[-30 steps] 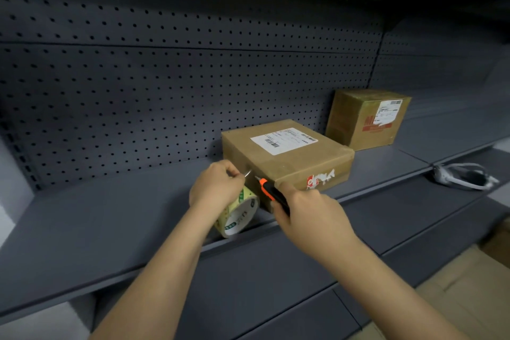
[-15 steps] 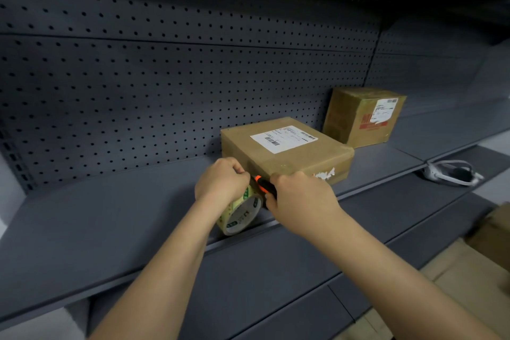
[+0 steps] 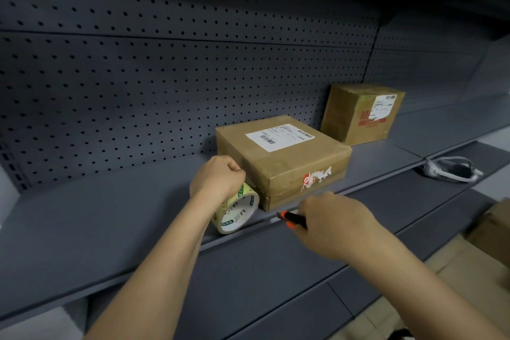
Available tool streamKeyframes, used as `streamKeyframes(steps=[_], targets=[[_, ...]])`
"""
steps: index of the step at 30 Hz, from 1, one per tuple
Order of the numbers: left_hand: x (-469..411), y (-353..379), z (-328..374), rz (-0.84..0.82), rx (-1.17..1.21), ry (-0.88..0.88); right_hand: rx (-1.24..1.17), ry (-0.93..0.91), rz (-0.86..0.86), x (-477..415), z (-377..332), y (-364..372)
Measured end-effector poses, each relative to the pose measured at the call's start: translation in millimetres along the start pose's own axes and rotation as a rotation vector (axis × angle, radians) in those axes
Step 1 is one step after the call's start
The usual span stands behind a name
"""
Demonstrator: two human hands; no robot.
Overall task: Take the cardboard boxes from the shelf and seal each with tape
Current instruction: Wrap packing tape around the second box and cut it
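Right grip, cutter now off box

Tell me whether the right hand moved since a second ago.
Yes. The right hand, gripping the orange cutter, has drawn back from the flat box corner, down and right to the shelf edge, away from the left hand and tape roll.

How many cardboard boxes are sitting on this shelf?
2: the flat box beside the tape roll, the taller box farther right. Others may be out of view.
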State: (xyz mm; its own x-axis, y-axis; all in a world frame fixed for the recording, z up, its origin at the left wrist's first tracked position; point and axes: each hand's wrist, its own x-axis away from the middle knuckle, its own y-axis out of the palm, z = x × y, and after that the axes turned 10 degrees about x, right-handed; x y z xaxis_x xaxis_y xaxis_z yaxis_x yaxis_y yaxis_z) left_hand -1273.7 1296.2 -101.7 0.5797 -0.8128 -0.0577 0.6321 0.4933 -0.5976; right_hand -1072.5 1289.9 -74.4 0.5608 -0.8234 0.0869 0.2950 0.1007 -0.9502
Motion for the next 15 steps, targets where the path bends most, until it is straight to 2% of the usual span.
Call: streamKeyframes(steps=[8,15], targets=[[1.2,0.3,-3.8,0.013,0.046,0.012,-0.412,0.094,0.243,8.7,50.4,28.8],[8.5,15.9,4.0,0.104,0.118,0.012,-0.476,0.135,0.490,-22.7,73.2,40.1]])
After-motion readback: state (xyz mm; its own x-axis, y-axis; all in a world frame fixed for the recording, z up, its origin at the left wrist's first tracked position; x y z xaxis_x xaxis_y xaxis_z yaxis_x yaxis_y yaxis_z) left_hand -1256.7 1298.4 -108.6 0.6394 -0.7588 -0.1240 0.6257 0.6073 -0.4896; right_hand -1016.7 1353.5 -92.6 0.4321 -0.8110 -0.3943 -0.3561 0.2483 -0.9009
